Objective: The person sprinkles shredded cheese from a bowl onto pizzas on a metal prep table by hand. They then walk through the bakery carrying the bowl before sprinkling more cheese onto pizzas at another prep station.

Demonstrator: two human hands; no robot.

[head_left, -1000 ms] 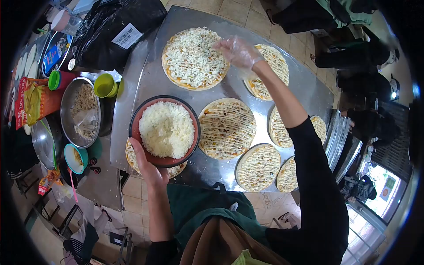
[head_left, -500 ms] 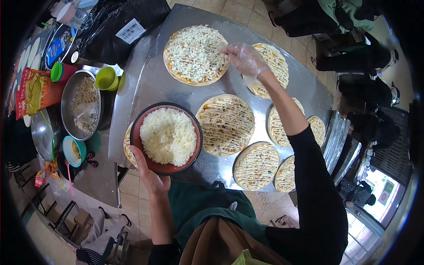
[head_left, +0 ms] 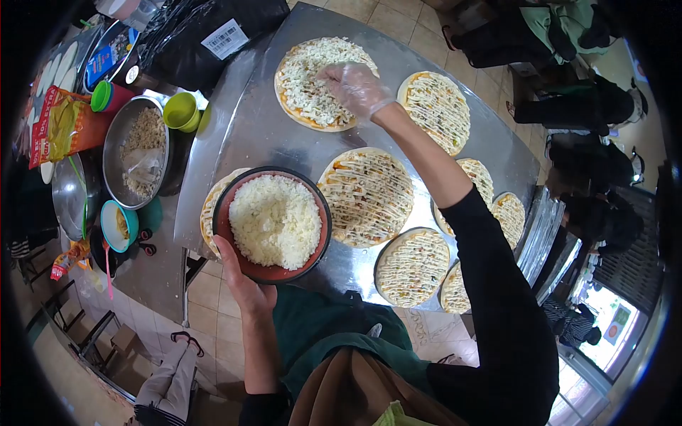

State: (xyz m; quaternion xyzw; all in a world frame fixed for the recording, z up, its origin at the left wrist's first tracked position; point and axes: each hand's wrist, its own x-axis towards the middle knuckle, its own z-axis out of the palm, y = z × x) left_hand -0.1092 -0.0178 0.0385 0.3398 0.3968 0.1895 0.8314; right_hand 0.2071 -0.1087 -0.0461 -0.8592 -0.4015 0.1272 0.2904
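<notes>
Across the metal tabletop (head_left: 245, 135), round pizzas are spread, with tiled floor (head_left: 405, 28) seen past the far edge; directions are given as on a clock face, twelve o'clock being farthest from the wearer. At nine o'clock, a red-brown bowl (head_left: 324, 238) of white crumbly topping (head_left: 263, 209) is grasped by the bare left hand (head_left: 250, 287), the thumb laid against the rim and the other fingers hidden beneath. At twelve o'clock, over a heaped pizza (head_left: 312, 99) strewn with similar crumbs, the gloved right hand (head_left: 359, 89) is held with its fingers curled; whether anything is pinched there cannot be told, the fingertips being obscured.

Since support is seen only at its near left side, the bowl could be tipped toward three o'clock, and crumbs spilled onto the drizzled pizza (head_left: 366, 195) at the centre. The partly covered pizza (head_left: 212, 213) could be smeared if pressed by the bowl. Crumbs could be scattered onto bare metal if dropped near the crust, and the one o'clock pizza (head_left: 444, 113) could be brushed by the right forearm (head_left: 433, 156).
</notes>
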